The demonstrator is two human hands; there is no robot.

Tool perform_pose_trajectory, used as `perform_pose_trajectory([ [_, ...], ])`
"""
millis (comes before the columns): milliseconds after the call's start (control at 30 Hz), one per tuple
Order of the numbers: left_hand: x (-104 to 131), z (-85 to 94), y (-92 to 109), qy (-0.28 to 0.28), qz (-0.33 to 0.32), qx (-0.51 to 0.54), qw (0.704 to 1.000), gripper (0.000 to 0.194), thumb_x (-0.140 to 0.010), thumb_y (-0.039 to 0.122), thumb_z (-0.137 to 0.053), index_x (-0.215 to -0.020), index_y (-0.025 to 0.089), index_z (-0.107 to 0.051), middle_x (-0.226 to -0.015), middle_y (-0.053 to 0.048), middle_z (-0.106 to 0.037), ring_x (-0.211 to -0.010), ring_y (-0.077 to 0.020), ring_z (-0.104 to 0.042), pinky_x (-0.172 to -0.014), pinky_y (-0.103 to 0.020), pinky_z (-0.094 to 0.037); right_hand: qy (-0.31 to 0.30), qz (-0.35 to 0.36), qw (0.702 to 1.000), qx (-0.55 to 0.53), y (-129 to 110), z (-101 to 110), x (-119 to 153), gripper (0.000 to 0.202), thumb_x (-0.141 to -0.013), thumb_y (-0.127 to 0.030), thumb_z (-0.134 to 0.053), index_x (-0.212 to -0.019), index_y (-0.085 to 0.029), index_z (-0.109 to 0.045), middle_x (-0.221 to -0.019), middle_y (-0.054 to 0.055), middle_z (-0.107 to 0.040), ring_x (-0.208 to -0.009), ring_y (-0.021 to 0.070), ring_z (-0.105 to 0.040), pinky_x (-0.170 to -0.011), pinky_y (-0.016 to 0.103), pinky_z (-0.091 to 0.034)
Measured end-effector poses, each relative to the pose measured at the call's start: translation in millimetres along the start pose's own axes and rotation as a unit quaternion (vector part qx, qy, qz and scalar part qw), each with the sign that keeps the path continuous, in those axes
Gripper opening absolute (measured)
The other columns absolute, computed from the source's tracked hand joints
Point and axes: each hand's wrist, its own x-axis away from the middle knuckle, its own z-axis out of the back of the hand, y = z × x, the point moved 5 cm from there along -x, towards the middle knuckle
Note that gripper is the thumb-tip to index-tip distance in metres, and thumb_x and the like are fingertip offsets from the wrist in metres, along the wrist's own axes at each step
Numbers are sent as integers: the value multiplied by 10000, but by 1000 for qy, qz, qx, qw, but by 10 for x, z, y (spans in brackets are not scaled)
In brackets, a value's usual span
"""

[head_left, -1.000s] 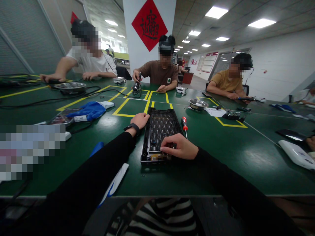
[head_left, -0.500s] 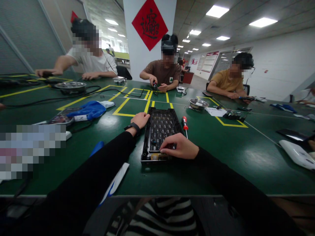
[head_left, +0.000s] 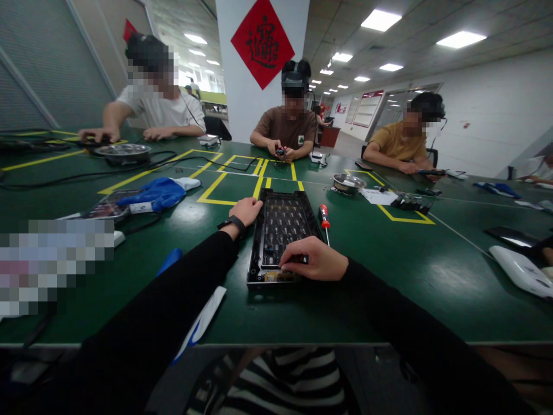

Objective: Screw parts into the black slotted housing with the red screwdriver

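Left arm outstretched, my left hand (head_left: 246,211) against the far left rim; finger spread, cannot tell. My right hand (head_left: 317,259) bends over the near right corner, fingertips narrow, grip unclear. Black case (head_left: 254,259): open, small metallic pieces in rows; flat on green table (head_left: 410,305), long axis running away from me.
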Motion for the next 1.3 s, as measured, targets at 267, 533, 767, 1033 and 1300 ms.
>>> perform_pose_trajectory([
  [267,1,-4,2,-3,4,-11,1000,398,-805,422,-310,-715,181,-614,-840,-89,-655,-790,-210,-584,-636,-259,-385,9,6,1000,27,-8,11,14,160,-815,-241,-531,-886,-130,-621,-824,56,-650,-740,125,-585,-696,235,-444],
  [533,-4,-1,2,-2,1,-17,1000,407,-810,429,-305,-716,181,-614,-847,-86,-654,-786,-205,-579,-616,-251,-373,12,5,1000,4,-3,12,22,174,-810,-251,-538,-880,-120,-629,-816,57,-656,-714,119,-589,-677,225,-453],
  [767,-16,-11,-7,3,-8,-18,1000,406,-806,432,-306,-687,175,-597,-826,-86,-650,-753,-195,-568,-595,-249,-355,7,2,1000,-2,2,13,16,173,-805,-237,-542,-891,-118,-633,-820,57,-659,-718,121,-595,-677,226,-458],
  [1033,0,0,4,0,-3,-16,1000,399,-808,422,-310,-691,178,-603,-817,-88,-650,-754,-202,-575,-595,-254,-361,3,0,1000,-7,-2,11,14,189,-805,-250,-538,-892,-112,-634,-826,58,-656,-728,121,-592,-686,230,-456],
  [1300,-13,-22,-19,5,2,-21,1000,406,-804,429,-302,-700,186,-610,-828,-85,-652,-761,-206,-577,-593,-257,-361,-1,-33,999,-26,-6,22,7,257,-791,-313,-561,-946,-118,-622,-791,42,-645,-648,101,-558,-606,211,-432],
])
